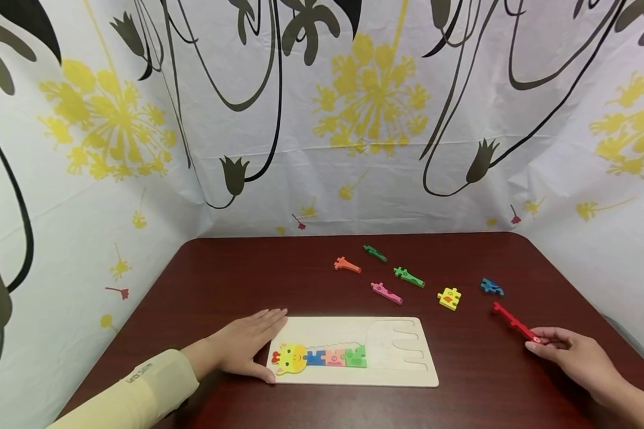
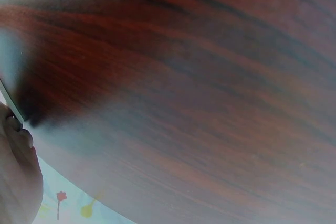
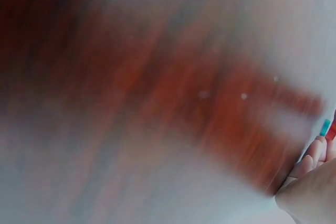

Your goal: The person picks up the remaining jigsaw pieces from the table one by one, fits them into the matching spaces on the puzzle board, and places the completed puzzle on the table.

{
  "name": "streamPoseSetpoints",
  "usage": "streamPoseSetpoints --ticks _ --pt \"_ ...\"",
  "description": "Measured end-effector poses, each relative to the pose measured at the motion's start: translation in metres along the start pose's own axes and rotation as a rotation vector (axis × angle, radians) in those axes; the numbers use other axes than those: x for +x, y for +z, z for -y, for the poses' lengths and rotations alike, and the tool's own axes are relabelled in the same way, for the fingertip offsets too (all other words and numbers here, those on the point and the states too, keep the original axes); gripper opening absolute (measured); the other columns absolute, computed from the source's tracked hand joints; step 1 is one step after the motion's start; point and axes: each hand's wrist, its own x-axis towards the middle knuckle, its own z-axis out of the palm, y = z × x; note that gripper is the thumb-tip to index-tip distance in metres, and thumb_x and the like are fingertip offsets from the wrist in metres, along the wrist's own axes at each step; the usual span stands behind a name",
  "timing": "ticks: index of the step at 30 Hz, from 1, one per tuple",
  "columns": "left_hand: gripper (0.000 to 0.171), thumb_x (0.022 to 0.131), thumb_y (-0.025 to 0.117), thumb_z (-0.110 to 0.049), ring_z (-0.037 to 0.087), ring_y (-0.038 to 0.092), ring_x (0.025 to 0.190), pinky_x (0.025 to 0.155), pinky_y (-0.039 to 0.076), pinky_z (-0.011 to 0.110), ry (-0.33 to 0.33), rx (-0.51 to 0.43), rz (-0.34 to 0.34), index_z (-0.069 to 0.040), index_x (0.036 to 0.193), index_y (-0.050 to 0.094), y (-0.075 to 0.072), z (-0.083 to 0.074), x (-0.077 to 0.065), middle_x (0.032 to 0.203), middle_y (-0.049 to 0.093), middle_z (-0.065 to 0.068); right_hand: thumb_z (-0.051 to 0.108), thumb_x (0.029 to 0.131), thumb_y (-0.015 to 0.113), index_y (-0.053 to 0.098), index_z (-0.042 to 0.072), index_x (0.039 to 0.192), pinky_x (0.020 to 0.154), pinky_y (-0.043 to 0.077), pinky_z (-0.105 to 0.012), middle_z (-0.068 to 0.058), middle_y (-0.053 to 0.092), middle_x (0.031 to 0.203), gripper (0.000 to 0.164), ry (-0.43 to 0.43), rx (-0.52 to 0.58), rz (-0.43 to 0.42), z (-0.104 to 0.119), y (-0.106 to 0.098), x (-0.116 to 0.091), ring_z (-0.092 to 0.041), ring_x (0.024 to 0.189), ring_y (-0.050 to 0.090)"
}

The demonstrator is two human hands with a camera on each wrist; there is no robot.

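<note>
My left hand [image 1: 247, 345] rests at the left end of a pale wooden puzzle board [image 1: 429, 363], thumb by the near corner and fingers stretched along the far one. Set into the board are a yellow giraffe head [image 1: 290, 358] and blue [image 1: 315, 357], pink [image 1: 335, 357] and green [image 1: 355, 356] body pieces. To their right the leg-shaped recess shows bare wood. Over the table's right side, my right hand [image 1: 574, 356] pinches one end of a long red puzzle piece [image 1: 514, 322] between thumb and fingers. Only part of each hand shows in its wrist view.
Loose pieces lie beyond the board: orange [image 1: 347, 265], dark green [image 1: 375, 253], light green [image 1: 409, 277], pink [image 1: 387, 293], yellow [image 1: 449, 298] and blue [image 1: 492, 286]. A patterned white curtain [image 1: 300, 137] hangs behind the dark wooden table [image 1: 257, 268].
</note>
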Motion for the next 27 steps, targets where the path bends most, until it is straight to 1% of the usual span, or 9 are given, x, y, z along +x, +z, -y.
streamPoseSetpoints --ticks 7,13,18,22,27 --pt "0.111 0.08 0.035 -0.085 0.023 0.015 0.146 0.115 0.02 0.042 0.004 0.001 -0.005 -0.005 0.155 0.019 0.0 0.001 -0.001 0.161 0.016 0.009 0.052 0.088 0.067 0.058 -0.006 0.126 0.059 0.034 -0.028 -0.003 0.067 0.1 0.07 -0.004 0.019 -0.01 0.003 -0.001 0.001 -0.011 0.076 0.043" --pt "0.111 0.08 0.035 -0.085 0.022 0.015 0.146 0.115 0.02 0.042 0.004 -0.002 0.001 -0.006 0.155 0.018 0.0 0.001 0.0 0.161 0.015 0.009 0.052 0.087 0.067 0.058 -0.006 0.126 0.059 0.034 -0.029 -0.007 0.068 0.102 0.071 -0.015 0.013 -0.018 0.004 0.0 0.003 -0.011 0.076 0.045" --pt "0.111 0.08 0.035 -0.085 0.023 0.015 0.146 0.115 0.02 0.041 0.006 0.003 -0.005 -0.005 0.155 0.018 -0.001 0.0 0.0 0.161 0.016 0.009 0.053 0.087 0.068 0.059 -0.005 0.126 0.059 0.037 -0.028 -0.008 0.067 0.104 0.07 -0.034 0.01 -0.034 0.009 0.002 0.006 -0.011 0.077 0.047" --pt "0.111 0.08 0.035 -0.085 0.023 0.015 0.146 0.116 0.02 0.04 0.009 -0.003 -0.005 -0.005 0.155 0.018 -0.001 0.0 0.0 0.161 0.016 0.009 0.052 0.088 0.067 0.058 -0.005 0.126 0.059 0.039 -0.028 -0.011 0.066 0.105 0.069 -0.059 -0.001 -0.049 0.019 0.003 0.008 -0.01 0.077 0.049" --pt "0.111 0.08 0.035 -0.085 0.022 0.014 0.146 0.116 0.019 0.041 0.001 -0.014 -0.001 -0.006 0.155 0.017 -0.001 0.0 -0.001 0.161 0.015 0.009 0.05 0.09 0.064 0.057 -0.003 0.128 0.059 0.042 -0.028 -0.011 0.066 0.105 0.066 -0.102 0.005 -0.034 0.04 0.005 0.01 -0.011 0.079 0.051"
